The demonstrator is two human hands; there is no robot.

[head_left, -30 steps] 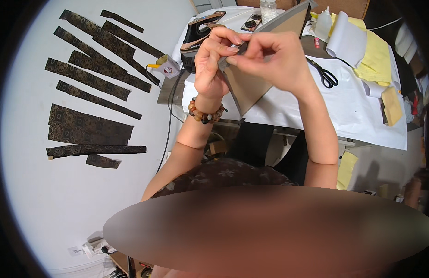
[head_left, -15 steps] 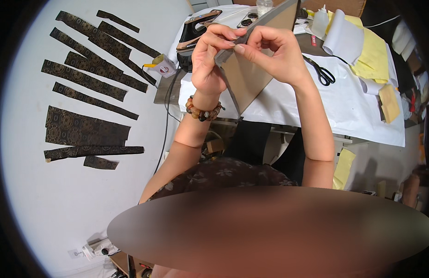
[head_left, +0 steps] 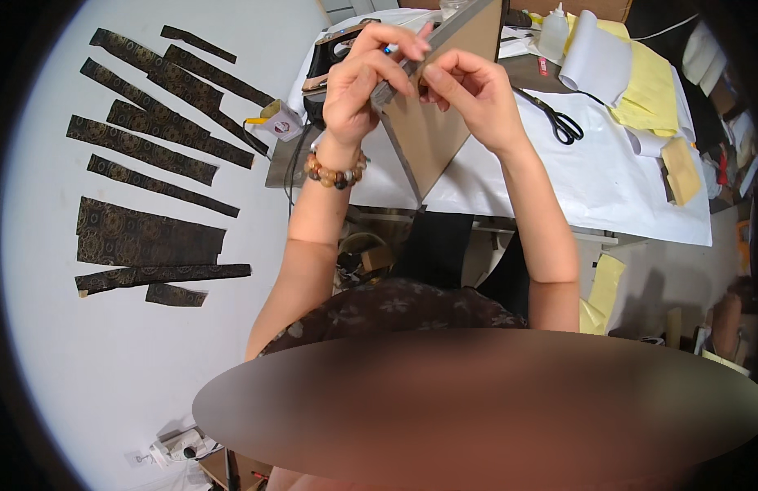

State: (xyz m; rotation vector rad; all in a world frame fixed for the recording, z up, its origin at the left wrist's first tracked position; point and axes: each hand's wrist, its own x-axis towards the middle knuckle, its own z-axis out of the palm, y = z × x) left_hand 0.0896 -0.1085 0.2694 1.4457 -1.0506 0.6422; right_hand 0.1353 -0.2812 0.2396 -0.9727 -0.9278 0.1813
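A flat tan board (head_left: pixel 432 123) with grey fabric-like edging stands upright on one corner at the table's front edge. My left hand (head_left: pixel 354 94), with a beaded bracelet (head_left: pixel 336 175) on its wrist, grips the grey edge near the top left corner. A tiny blue spot shows between its fingers, too small to name. My right hand (head_left: pixel 481 102) is closed in a pinch at the tan face, just beside that edge. Whatever its fingertips hold is hidden.
Black scissors (head_left: pixel 559 123) lie on the white-covered table (head_left: pixel 542 184), with a squeeze bottle (head_left: pixel 552 34), white roll (head_left: pixel 591 61) and yellow sheets (head_left: pixel 649 90) beyond. An iron (head_left: pixel 323 61) and cup (head_left: pixel 281 121) stand left. Dark patterned fabric strips (head_left: pixel 141 147) hang on the wall.
My right fingers have slid off the grey edge onto the tan face and pinch there. My left fingers have shifted along the edge. The whole view has moved slightly.
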